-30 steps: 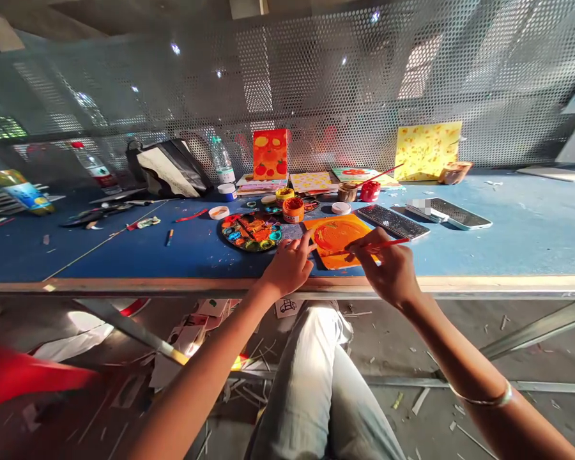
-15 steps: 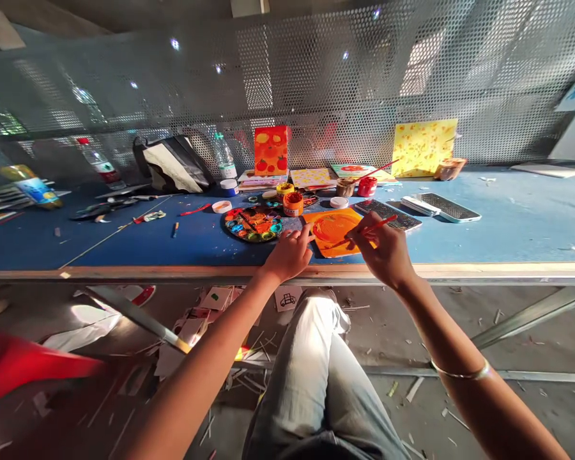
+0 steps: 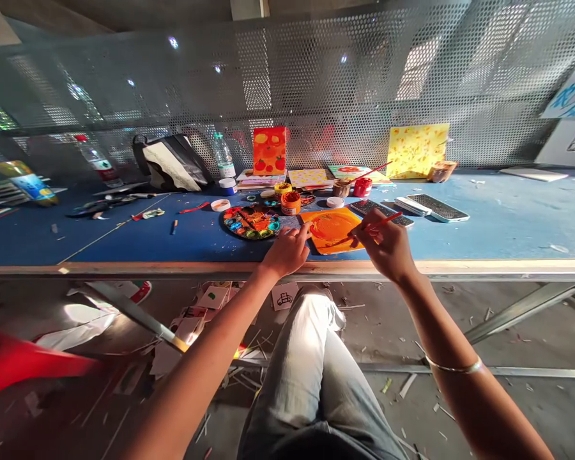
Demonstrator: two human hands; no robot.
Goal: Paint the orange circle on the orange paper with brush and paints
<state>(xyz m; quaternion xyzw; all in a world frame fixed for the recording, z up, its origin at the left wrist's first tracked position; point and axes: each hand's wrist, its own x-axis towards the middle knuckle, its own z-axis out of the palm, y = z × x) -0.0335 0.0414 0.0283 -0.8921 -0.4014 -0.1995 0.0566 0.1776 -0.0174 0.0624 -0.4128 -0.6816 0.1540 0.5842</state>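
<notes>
Bottle with blue label (image 3: pixel 29 185) at far left, well apart from the left hand (image 3: pixel 287 250). Next rightward, still well beyond that hand: red-capped bottle (image 3: pixel 98 165), then black-and-white bag (image 3: pixel 175 167). Paint palette (image 3: pixel 252 222) just beyond and left of the left hand, wells and centre smeared with red, orange, blue and green. Left hand: fingers partly spread and loosely bent, nothing grasped; fingertips rest at the left edge of the orange sheet (image 3: pixel 323 243). Open orange paint jar (image 3: pixel 291 204) directly beyond the left hand. Sheet lies on the blue table (image 3: pixel 503 236) between both hands, carrying a rounded patch of deeper orange. White lid (image 3: pixel 335 202) beyond the sheet. Right hand (image 3: pixel 388 243) over the right side of the sheet, fingers closed in a pinch on a red-handled brush (image 3: pixel 388 219); brush slants down leftward over the near part of the sheet; bristle contact cannot be told. Dark phone (image 3: pixel 376 206) just beyond the right hand, partly hidden by it. Yellow picture (image 3: pixel 416 150) upright, farther beyond the right hand; brown cup (image 3: pixel 442 171) at its lower right. Pale-edged phone (image 3: pixel 448 209) to the right of the right hand, apart from it.
</notes>
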